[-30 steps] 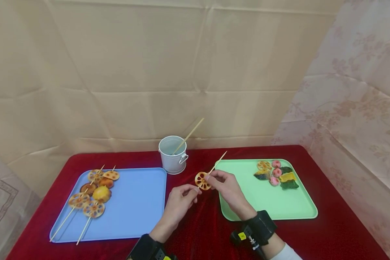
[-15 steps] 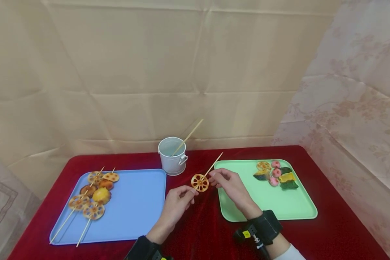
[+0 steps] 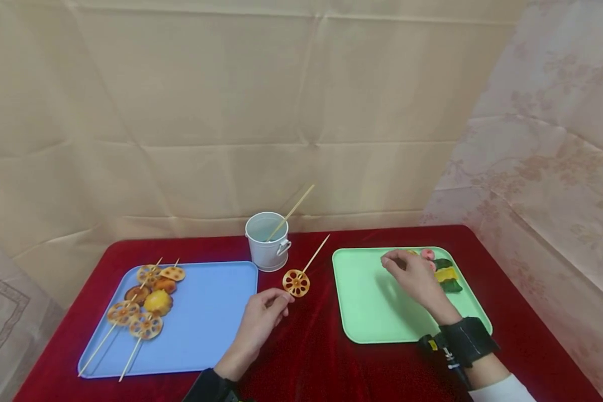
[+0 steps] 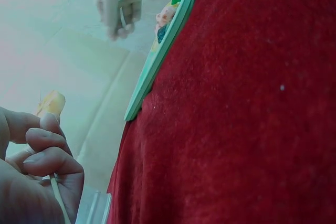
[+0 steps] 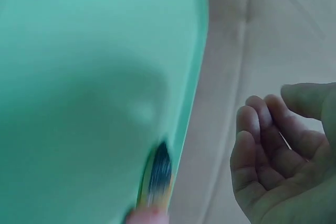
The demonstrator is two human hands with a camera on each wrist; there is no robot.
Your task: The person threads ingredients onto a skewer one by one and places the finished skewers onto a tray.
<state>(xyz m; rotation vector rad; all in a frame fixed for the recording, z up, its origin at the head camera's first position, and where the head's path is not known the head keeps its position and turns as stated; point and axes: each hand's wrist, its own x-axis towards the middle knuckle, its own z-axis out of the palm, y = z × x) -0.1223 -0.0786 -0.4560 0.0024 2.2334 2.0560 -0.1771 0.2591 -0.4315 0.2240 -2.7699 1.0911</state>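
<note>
My left hand (image 3: 261, 315) pinches a thin bamboo skewer (image 3: 317, 252) low down, just under a browned lotus root slice (image 3: 296, 283) threaded on it. The skewer's bare tip points up and to the right. In the left wrist view, its lower end (image 4: 59, 203) runs out below the curled fingers. Over the green tray (image 3: 372, 318) hovers my right hand (image 3: 417, 282), its fingers loosely bent and holding nothing. It partly hides the food at the tray's far right, where pink balls (image 3: 427, 254) and dark green and yellow pieces (image 3: 446, 273) lie.
On the left, a blue tray (image 3: 211, 329) bears two loaded skewers (image 3: 147, 325) with lotus slices and round brown and yellow pieces. A white bucket (image 3: 267, 254) behind holds a bare skewer (image 3: 297, 207). Red cloth (image 3: 311, 352) covers the table.
My right hand has let go of the skewer and moved right, over the green tray. My left hand has shifted slightly left with the skewer and lotus root slice.
</note>
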